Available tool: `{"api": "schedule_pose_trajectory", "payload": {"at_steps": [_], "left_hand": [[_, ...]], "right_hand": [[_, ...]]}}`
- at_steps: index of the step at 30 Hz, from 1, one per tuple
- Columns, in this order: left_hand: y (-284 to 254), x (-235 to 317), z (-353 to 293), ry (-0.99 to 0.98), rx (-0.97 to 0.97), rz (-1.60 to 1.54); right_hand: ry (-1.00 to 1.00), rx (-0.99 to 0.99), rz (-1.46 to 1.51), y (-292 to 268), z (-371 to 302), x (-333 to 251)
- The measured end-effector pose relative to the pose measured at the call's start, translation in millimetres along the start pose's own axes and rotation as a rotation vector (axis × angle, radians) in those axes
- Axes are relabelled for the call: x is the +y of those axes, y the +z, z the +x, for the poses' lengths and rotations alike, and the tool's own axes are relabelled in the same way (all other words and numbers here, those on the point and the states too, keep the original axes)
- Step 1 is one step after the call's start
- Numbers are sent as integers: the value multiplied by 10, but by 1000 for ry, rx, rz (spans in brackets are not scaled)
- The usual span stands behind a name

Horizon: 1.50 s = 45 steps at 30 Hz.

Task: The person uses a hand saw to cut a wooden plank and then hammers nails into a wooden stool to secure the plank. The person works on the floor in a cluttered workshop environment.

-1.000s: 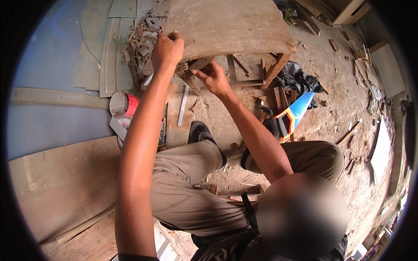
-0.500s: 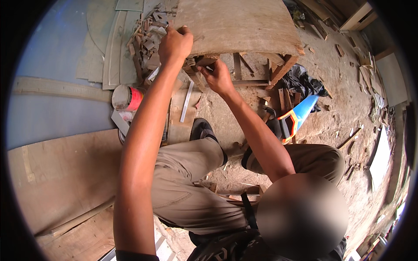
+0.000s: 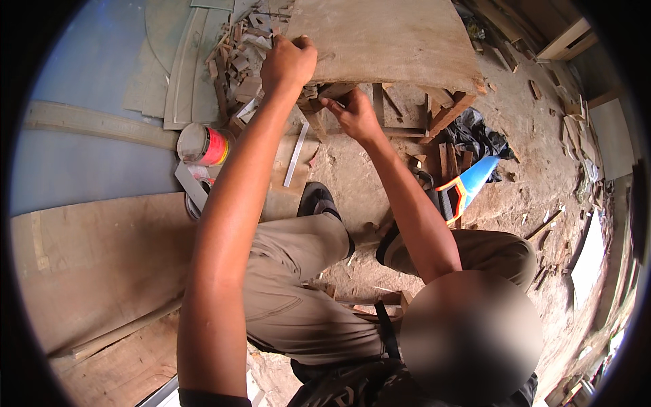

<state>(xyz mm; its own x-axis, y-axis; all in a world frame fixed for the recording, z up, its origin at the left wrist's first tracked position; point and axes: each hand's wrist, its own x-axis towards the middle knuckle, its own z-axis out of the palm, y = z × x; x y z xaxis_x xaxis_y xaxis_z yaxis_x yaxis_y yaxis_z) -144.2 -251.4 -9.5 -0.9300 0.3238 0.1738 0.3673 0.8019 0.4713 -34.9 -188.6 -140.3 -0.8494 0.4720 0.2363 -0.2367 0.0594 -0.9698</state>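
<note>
A low wooden table or stool [image 3: 390,44] with a plain plywood top stands in front of me, its open leg frame showing below the near edge. My left hand [image 3: 288,64] is closed at the top's near left corner; what its curled fingers grip is hidden. Under the near edge, my right hand [image 3: 356,117] pinches a small wooden block [image 3: 337,90] between thumb and fingers. The block lies against the frame by the left leg [image 3: 313,117]. Fingertips behind the block are out of sight.
A blue handsaw [image 3: 478,175] with an orange and black handle lies right of my right forearm, near a black plastic bag [image 3: 475,132]. Wood offcuts [image 3: 244,64] are heaped at left, above a red-labelled can [image 3: 205,145]. A pale strip [image 3: 296,154] lies on the floor.
The whole view has shifted slightly, so table and hands appear further right. My right hand sits a little differently, and more of the wooden block shows. My left hand stays closed at the corner.
</note>
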Motion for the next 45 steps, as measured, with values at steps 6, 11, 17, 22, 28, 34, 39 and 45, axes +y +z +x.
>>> {"api": "schedule_pose_trajectory", "payload": {"at_steps": [6,11,17,22,28,34,39,45], "left_hand": [[30,-46,23,-23,-30,-49],[1,-18,11,-37,-54,-45],[19,-25,15,12,3,9],[34,-28,23,9,11,9],[34,-17,11,13,14,5],[22,-13,2,15,19,8],[55,-57,43,26,26,0],[37,-20,15,8,21,-2]], "right_hand": [[-14,-43,-101,-52,27,-90],[-28,32,0,1,2,-97],[-55,-13,-67,-11,16,-61],[-56,2,-76,-7,4,-42],[-87,-24,-86,-18,44,50],[-77,-21,-116,-7,45,120],[-88,-20,-154,7,33,101],[-81,57,-137,35,-10,70]]}}
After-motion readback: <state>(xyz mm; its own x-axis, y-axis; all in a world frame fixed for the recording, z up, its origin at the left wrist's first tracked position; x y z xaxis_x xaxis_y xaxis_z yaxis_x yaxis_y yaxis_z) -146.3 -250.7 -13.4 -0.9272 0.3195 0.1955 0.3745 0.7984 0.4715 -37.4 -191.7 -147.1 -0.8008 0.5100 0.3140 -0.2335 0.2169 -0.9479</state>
